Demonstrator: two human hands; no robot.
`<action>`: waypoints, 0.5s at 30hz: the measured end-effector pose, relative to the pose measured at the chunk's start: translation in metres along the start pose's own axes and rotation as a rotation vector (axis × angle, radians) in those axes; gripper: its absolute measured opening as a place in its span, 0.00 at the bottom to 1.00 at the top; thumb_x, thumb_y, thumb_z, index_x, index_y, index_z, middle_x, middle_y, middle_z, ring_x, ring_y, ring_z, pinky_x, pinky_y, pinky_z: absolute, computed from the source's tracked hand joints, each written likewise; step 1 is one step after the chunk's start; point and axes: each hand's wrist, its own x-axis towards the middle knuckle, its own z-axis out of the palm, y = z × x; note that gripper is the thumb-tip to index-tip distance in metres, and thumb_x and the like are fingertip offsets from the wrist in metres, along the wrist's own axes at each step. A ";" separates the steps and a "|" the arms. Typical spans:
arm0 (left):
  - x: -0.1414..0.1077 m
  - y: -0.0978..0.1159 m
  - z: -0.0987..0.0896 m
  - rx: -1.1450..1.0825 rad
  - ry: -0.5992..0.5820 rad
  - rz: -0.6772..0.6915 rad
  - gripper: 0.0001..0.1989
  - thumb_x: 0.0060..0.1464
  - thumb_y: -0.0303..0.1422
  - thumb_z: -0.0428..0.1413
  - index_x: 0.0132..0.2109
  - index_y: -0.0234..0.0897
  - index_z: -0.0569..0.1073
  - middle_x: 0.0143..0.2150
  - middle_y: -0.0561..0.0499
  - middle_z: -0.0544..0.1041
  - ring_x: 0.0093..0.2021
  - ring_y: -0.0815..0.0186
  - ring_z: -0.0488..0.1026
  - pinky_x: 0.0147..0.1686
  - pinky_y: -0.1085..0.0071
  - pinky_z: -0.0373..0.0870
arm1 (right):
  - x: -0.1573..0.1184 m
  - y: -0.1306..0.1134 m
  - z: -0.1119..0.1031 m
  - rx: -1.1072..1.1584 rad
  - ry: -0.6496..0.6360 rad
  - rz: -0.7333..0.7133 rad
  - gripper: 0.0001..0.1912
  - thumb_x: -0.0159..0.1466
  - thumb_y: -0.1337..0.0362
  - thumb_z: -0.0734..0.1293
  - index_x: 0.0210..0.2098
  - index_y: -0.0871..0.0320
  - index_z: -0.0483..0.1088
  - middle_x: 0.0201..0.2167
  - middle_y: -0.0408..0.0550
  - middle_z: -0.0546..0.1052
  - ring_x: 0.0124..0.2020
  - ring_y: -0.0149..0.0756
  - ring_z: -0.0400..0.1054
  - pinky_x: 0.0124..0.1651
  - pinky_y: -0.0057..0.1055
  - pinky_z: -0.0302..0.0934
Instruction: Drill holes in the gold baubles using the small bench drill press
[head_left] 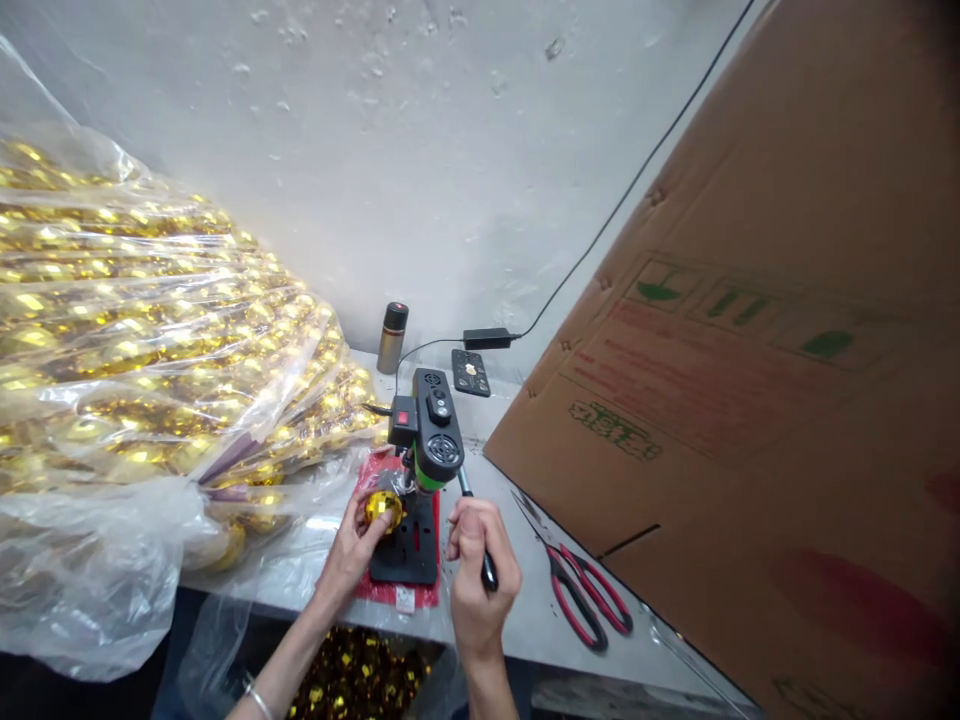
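Observation:
My left hand [354,545] grips a shiny gold mirrored ball [385,510] between thumb and fingers. It holds the ball beside the head of a small bench drill press [439,430], above the black base plate [412,560]. My right hand [484,560] is closed around the black-tipped lever [490,572] on the machine's right side. Whether the ball touches the drill bit I cannot tell, since the machine head and my fingers hide that spot. A red sheet [367,590] lies under the base plate.
A big clear bag of gold balls [150,330] fills the left. Red-handled scissors [589,595] lie to the right, before a large cardboard box [750,350]. Behind stand a bottle [391,340], a phone [471,372] and a power adapter [487,338]. More gold balls [360,675] sit below the table edge.

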 end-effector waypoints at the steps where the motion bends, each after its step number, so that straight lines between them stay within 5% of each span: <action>1: 0.000 -0.002 0.000 0.079 0.010 0.043 0.34 0.52 0.55 0.63 0.58 0.37 0.72 0.53 0.40 0.83 0.54 0.49 0.82 0.56 0.52 0.78 | 0.000 0.000 -0.001 -0.002 -0.007 -0.006 0.18 0.77 0.66 0.60 0.28 0.56 0.66 0.28 0.41 0.70 0.25 0.27 0.64 0.28 0.23 0.61; 7: 0.000 -0.009 -0.002 0.564 -0.043 0.377 0.26 0.57 0.41 0.61 0.60 0.39 0.73 0.55 0.38 0.82 0.56 0.45 0.80 0.58 0.46 0.77 | -0.001 0.000 -0.003 0.001 -0.020 -0.022 0.17 0.76 0.68 0.60 0.30 0.55 0.66 0.29 0.41 0.70 0.26 0.26 0.64 0.28 0.22 0.60; 15: 0.003 -0.003 0.003 0.750 -0.163 0.483 0.24 0.54 0.33 0.63 0.59 0.36 0.74 0.53 0.37 0.81 0.52 0.45 0.80 0.53 0.47 0.79 | -0.002 -0.001 -0.005 -0.024 -0.040 -0.041 0.16 0.76 0.69 0.60 0.31 0.54 0.65 0.30 0.40 0.71 0.26 0.25 0.63 0.28 0.21 0.60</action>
